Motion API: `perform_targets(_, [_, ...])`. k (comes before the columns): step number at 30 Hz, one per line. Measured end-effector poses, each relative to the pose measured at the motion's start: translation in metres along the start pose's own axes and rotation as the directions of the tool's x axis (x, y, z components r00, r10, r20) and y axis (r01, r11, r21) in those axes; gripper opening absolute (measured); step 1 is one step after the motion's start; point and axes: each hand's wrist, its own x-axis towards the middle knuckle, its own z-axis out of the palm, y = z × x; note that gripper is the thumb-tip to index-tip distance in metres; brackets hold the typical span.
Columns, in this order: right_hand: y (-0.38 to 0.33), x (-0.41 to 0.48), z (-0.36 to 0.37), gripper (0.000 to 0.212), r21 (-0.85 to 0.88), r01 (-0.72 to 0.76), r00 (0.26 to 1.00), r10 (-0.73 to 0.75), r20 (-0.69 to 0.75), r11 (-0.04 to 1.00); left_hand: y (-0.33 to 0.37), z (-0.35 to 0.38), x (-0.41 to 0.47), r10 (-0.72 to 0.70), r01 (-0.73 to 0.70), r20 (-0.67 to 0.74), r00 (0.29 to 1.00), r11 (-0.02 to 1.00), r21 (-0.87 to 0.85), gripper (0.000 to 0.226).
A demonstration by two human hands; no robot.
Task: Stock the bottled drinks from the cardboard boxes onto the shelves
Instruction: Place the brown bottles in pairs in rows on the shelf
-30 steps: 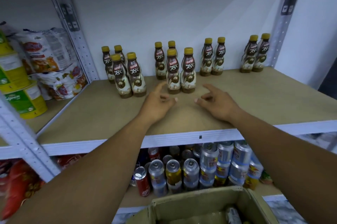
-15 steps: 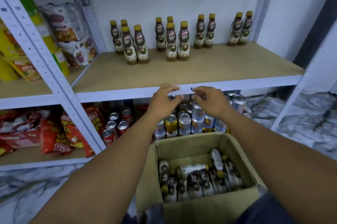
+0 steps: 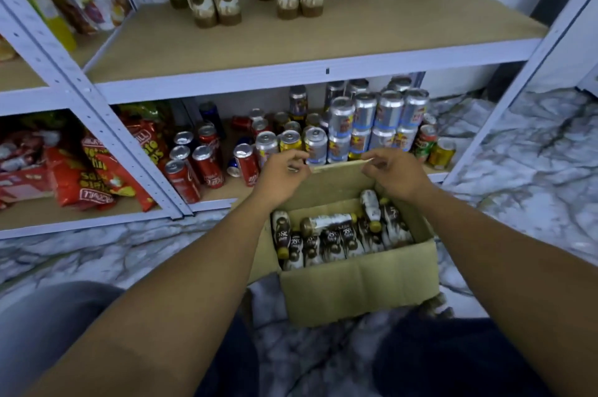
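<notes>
Marbled floor (image 3: 517, 202), cardboard box (image 3: 356, 286) of bottles (image 3: 330, 241)

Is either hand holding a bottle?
No, the left hand and right hand are at the far flap of the cardboard box; the bottles lie inside.

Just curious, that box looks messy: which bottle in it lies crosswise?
The bottle lying left to right atop the others in the cardboard box; they run front to back.
</notes>
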Motion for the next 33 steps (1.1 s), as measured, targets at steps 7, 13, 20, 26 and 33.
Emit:
perform_targets(7, [0.069,-0.007,0.043,0.025,0.175,-0.206,0.978,0.207,0.008,0.963,-0.053,0.05,0.011,-0.11,0.112,0.135,0.985,0.994,-0.002,0.034])
perform_targets(13, [0.115,0.002,0.071,0.039,0.252,-0.292,0.956,0.293,0.036,0.922,-0.095,0.098,0.049,-0.157,0.146,0.251,0.955,0.987,0.063,0.038])
perform_targets(20, [0.146,0.026,0.093,0.052,0.172,-0.291,0.956,0.28,0.082,0.941,-0.139,0.149,0.084,-0.183,0.137,0.371,0.91,0.979,0.148,0.054])
perform_targets(26, [0.161,0.042,0.102,0.059,0.144,-0.293,0.955,0.284,0.082,0.945,-0.157,0.164,0.103,-0.187,0.043,0.438,0.879,0.947,0.319,0.087])
perform_targets(33, [0.171,0.05,0.108,0.059,0.106,-0.284,0.959,0.282,0.033,0.953,-0.167,0.156,0.099,-0.154,0.065,0.353,0.923,0.965,0.253,0.069])
